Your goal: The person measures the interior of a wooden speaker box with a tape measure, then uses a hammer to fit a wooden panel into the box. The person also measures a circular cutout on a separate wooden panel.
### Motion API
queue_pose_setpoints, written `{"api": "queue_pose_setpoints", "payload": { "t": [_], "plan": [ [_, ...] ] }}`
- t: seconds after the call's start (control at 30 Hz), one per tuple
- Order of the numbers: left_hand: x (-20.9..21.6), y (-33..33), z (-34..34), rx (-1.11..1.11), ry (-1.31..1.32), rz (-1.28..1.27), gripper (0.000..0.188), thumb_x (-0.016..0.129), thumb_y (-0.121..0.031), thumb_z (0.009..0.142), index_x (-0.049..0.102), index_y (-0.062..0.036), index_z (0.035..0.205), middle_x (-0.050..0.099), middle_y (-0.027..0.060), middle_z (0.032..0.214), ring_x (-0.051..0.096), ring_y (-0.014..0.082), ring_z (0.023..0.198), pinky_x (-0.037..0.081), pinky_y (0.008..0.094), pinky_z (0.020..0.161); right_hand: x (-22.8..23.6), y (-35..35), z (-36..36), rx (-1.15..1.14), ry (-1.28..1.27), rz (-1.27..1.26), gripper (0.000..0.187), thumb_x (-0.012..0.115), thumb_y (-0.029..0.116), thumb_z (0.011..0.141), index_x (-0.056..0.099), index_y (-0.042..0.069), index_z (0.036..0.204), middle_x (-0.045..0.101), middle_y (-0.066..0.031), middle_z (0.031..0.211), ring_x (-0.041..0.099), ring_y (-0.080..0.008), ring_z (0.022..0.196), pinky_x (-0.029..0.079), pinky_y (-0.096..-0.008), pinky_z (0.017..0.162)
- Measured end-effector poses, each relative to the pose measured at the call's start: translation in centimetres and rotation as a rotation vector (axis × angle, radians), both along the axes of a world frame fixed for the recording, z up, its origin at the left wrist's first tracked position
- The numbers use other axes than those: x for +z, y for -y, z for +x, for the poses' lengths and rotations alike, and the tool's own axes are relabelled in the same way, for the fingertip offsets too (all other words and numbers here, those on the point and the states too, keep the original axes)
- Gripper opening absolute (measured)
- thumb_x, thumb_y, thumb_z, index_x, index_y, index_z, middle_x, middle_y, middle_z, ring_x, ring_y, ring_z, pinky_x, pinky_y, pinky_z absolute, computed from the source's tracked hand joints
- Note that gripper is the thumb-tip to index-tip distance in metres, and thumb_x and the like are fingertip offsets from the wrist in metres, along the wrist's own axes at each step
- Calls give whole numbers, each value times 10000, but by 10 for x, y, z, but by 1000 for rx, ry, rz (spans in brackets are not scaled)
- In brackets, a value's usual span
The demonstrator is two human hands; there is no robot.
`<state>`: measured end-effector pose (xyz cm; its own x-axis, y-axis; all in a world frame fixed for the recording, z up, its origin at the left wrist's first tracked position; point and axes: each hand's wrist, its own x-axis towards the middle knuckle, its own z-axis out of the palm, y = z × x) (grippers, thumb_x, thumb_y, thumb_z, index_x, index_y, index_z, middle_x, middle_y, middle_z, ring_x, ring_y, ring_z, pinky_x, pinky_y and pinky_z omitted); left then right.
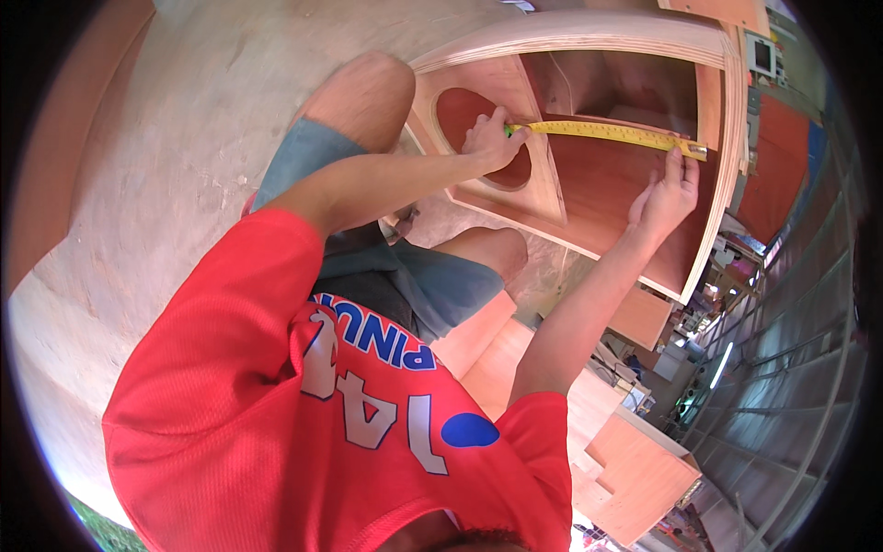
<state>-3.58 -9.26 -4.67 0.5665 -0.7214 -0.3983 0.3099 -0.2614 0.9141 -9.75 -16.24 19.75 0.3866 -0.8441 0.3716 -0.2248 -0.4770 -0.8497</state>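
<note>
A yellow tape measure (607,132) is stretched across the open front of a plywood box (570,35). My left hand (495,143) is closed around the tape's case, of which only a bit of green shows between the fingers. It is over a panel with a large round hole (460,115), at the box's left part. With fingers pinched, my right hand (667,189) holds the tape near its metal end, close to the box's right edge. The tape bows slightly. Behind it lies the reddish-brown inside of the box (616,184).
My bent knees (368,97) are beside the box on a dusty concrete floor (230,83). Several plywood pieces (644,469) lie at the lower right. Farther right are cluttered tools and a corrugated metal wall (782,396). A brown board (83,138) stands at the far left.
</note>
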Motion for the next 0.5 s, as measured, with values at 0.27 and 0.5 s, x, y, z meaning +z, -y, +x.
{"api": "queue_pose_setpoints", "payload": {
  "t": [0.27,0.5],
  "plan": [
    [-24,1,8,3,283,-84,527,645,-558,890,568,-97,1133,627,233,1068,621,426,1038,482,513,887,-28,5,-13,-22,166,8,107,612,51,993,609,-30,1062,678,-103,1018,654,-162,929,582,-344,864],
    [-11,-57,63,-454,505,-218,479,689,-513,897,627,-67,1061,659,153,866,651,325,887,486,427,773,-44,6,-70,-113,321,149,161,620,84,990,641,9,1131,697,-118,1115,655,-193,1028,564,-354,900]
  ]
}}
